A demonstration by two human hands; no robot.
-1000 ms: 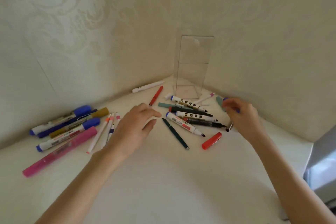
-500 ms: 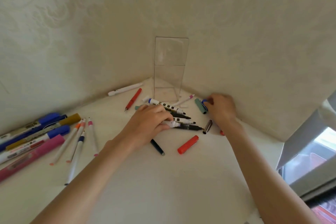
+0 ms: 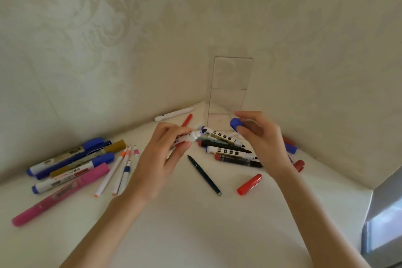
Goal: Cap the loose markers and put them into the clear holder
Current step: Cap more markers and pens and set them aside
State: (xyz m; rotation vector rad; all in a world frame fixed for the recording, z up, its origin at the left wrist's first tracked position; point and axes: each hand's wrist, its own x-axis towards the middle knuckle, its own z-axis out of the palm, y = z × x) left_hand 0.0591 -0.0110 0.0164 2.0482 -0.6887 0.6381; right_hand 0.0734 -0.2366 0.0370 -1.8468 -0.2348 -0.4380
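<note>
The left hand (image 3: 165, 154) grips a white marker (image 3: 189, 137), its blue tip pointing right, lifted above the table (image 3: 195, 224). The right hand (image 3: 261, 139) pinches a blue cap (image 3: 235, 124) between thumb and fingers, near the tip but apart from it. Uncapped markers (image 3: 228, 150) lie beneath; a red cap (image 3: 249, 184) lies nearer. The clear holder (image 3: 230, 85) stands empty in the corner behind. Capped markers (image 3: 71, 163) lie left.
</note>
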